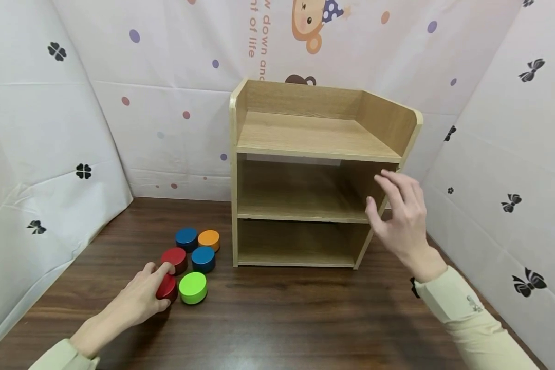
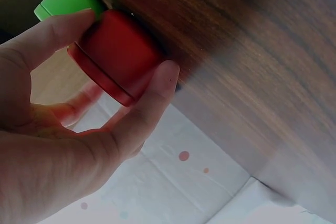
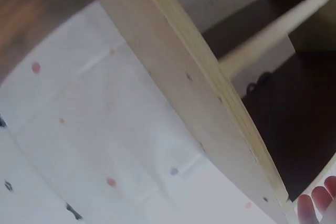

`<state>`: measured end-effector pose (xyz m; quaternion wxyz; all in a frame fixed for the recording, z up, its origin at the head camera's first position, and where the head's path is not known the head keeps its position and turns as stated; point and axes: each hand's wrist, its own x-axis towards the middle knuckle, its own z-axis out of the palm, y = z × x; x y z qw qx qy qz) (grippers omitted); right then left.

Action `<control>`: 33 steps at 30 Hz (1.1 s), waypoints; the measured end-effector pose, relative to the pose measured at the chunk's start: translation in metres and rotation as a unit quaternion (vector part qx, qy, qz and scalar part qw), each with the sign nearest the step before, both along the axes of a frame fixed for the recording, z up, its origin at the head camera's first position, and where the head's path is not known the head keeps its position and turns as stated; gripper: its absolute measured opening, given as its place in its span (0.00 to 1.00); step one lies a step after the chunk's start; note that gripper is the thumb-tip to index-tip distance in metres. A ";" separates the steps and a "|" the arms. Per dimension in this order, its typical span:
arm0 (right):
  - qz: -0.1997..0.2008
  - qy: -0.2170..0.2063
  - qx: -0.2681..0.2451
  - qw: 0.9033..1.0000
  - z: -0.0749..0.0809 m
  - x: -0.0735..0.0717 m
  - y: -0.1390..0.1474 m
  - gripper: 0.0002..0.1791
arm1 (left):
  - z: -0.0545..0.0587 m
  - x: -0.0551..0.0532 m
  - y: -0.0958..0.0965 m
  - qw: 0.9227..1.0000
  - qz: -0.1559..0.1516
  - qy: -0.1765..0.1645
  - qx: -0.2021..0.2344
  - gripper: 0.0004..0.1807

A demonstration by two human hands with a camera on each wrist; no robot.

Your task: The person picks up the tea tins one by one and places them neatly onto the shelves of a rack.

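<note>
My left hand pinches the nearer red round tin between thumb and fingers, at the left of the table. In the left wrist view, fingertips lie on both sides of this red tin, and its lid seam shows. Right beside it is a bright green tin; behind it stands a second red tin. My right hand is raised by the right side of a wooden shelf unit, holding nothing, fingers loosely bent and apart from the thumb. Only its fingertips enter the right wrist view.
Two blue tins, one at the back and one nearer, stand with an orange tin left of the shelf unit. The unit has three levels and raised top sides. Patterned white cloth hangs behind and on both sides of the dark wooden table.
</note>
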<state>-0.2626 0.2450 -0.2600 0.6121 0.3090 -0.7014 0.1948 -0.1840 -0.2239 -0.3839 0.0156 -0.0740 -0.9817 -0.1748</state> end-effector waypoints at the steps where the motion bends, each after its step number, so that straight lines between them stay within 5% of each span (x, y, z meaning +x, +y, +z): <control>1: -0.003 0.002 -0.001 1.000 0.006 -0.001 0.000 0.22 | 0.000 0.000 0.000 1.000 -0.001 0.001 0.002 0.30; 10: -0.042 -0.021 0.023 0.999 0.032 -0.007 -0.001 0.27 | -0.002 0.001 -0.001 1.000 -0.005 0.008 0.011 0.30; 18: -0.103 -0.070 0.047 0.991 0.036 -0.009 0.001 0.28 | -0.003 0.002 -0.001 1.000 -0.009 0.019 0.017 0.31; 33: -0.127 -0.085 0.058 0.987 0.034 -0.014 0.000 0.27 | -0.005 0.004 -0.003 0.999 -0.013 0.038 0.020 0.30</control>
